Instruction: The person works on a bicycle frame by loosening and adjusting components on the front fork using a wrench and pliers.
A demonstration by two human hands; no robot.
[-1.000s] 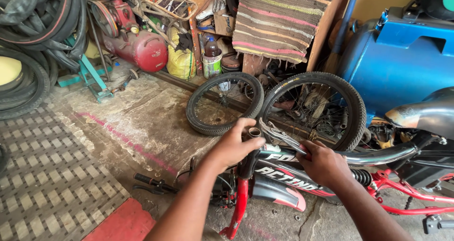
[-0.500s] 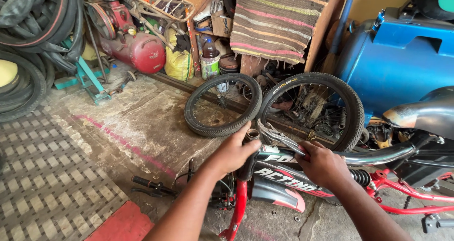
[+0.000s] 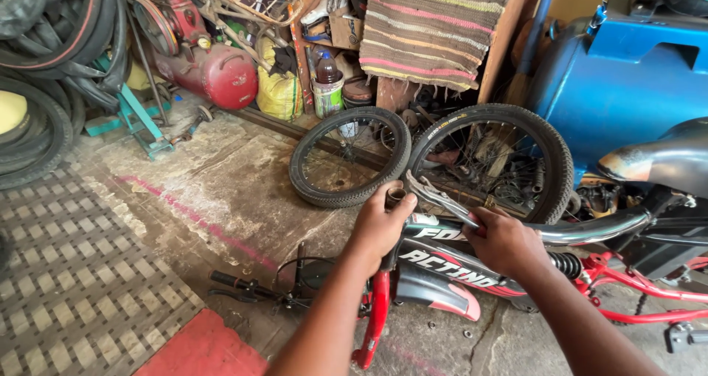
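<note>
A black and red bicycle frame [image 3: 450,262] stands in front of me with its red fork [image 3: 375,317] pointing down. My left hand [image 3: 380,225] wraps around the top of the head tube [image 3: 396,196]. My right hand [image 3: 501,237] holds the handles of metal pliers [image 3: 436,197], whose jaws reach toward the head tube's top. A handlebar [image 3: 251,286] with black grips lies on the floor to the lower left of the frame.
Two small spoked wheels [image 3: 346,155] [image 3: 493,162] lean at the back. A red compressor tank [image 3: 210,70] and stacked tyres [image 3: 37,66] stand at left, a blue barrel [image 3: 627,81] at right. A bicycle saddle [image 3: 667,162] sits at right; chequered mats [image 3: 66,273] cover the floor.
Both hands stay on the frame and pliers. The view has shifted slightly; the pliers' jaws sit a bit closer to the head tube.
</note>
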